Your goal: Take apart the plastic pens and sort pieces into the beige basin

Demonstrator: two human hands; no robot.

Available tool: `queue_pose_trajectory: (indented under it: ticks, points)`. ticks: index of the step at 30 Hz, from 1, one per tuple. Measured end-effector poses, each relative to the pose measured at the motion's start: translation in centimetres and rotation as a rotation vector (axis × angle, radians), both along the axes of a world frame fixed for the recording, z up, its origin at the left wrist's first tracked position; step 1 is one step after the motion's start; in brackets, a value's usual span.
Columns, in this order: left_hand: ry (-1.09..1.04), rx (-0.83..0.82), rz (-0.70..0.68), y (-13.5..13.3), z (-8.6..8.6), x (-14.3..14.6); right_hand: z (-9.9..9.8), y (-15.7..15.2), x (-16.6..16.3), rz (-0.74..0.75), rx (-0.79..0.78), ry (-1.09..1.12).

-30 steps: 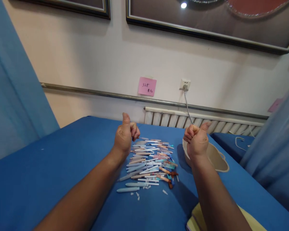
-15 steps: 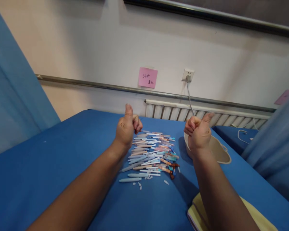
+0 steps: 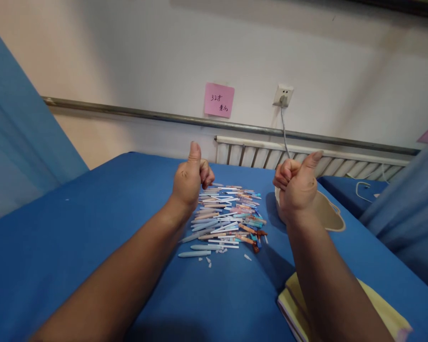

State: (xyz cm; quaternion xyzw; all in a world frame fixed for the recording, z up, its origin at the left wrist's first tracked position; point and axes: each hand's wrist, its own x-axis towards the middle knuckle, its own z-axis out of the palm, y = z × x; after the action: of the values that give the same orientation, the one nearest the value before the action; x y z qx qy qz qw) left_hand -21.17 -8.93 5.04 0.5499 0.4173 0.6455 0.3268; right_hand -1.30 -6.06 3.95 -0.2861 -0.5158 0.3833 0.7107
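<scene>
My left hand [image 3: 188,183] is a fist with the thumb pointing up, held over the left edge of a pile of pen parts. My right hand [image 3: 297,186] makes the same thumb-up fist in front of a beige basket [image 3: 330,217], hiding part of it. Neither fist shows anything inside it. Between them on the blue sheet lie many pen parts: pale blue and beige pen barrels [image 3: 204,224], thin white tubes [image 3: 224,228], and patterned pieces [image 3: 248,229] in orange, pink and teal. Small white scraps [image 3: 209,261] are scattered at the near side.
A folded yellow cloth [image 3: 381,304] lies by my right forearm on the blue-covered surface [image 3: 103,228]. Behind stand a white radiator [image 3: 249,155], a metal rail [image 3: 146,114] and a socket with a plugged cable [image 3: 283,95]. Blue curtains [image 3: 17,128] hang at both sides.
My view has tipped slightly downward, so the wall and the pile sit higher in the picture. Both fists keep the same thumb-up shape, and the pen parts lie as before.
</scene>
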Motion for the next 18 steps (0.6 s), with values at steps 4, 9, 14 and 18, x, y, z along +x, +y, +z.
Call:
queue_pose_trajectory:
  ticks: [4, 9, 14, 18]
  points:
    - [0.018, -0.013, -0.008, 0.0, -0.1, 0.2, 0.0, 0.0, -0.1, -0.021, 0.013, -0.012]
    - [0.044, -0.045, -0.014, 0.1, -0.2, 0.6, -0.1, 0.0, -0.3, -0.025, 0.035, -0.005]
    - [0.083, -0.063, -0.041, 0.2, -0.3, 0.6, -0.6, 0.2, -1.5, -0.047, -0.018, -0.042]
    - [0.119, -0.023, -0.059, 0.1, -0.2, 0.7, -1.6, -0.3, -1.7, -0.068, -0.041, -0.119]
